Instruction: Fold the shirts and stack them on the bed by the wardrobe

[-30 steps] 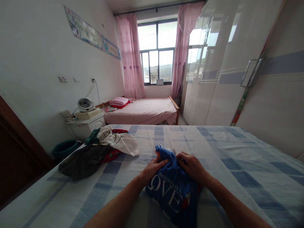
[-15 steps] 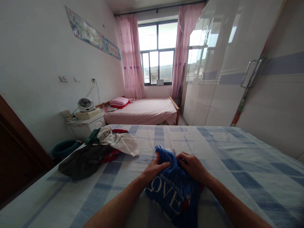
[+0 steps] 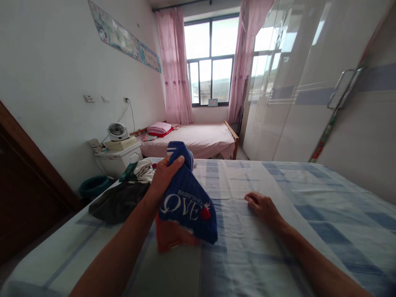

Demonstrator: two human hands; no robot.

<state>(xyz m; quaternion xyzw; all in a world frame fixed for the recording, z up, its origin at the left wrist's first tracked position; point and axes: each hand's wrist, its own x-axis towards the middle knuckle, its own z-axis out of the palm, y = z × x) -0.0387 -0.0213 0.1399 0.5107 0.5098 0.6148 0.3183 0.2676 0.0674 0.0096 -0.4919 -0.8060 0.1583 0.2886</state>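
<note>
My left hand [image 3: 167, 171] is closed around the upper end of a blue basketball shirt [image 3: 188, 202] and holds it raised above the bed. White lettering, a small red figure and white-striped trim show on the cloth, and an orange-red part hangs below the blue. To the right, apart from the shirt, my right hand [image 3: 261, 206] is low over the checked sheet [image 3: 238, 231]. Its fingers are curled together with nothing visible in them. Beyond my left forearm lies a dark garment [image 3: 119, 202], heaped with a white-and-green one [image 3: 142, 170]; my arm and the shirt partly cover this pile.
A small fan [image 3: 118, 130] stands on a box on the white bedside cabinet [image 3: 126, 154]. Beside the bed's left edge is a green bin [image 3: 95, 185]. A pink bed [image 3: 198, 138] stands under the window, and a glossy wardrobe [image 3: 293, 119] lines the right side.
My left hand has lifted the blue shirt off the bed and carried it left, towards the clothes pile. My right hand has let go of it and moved slightly right. The view has shifted a little.
</note>
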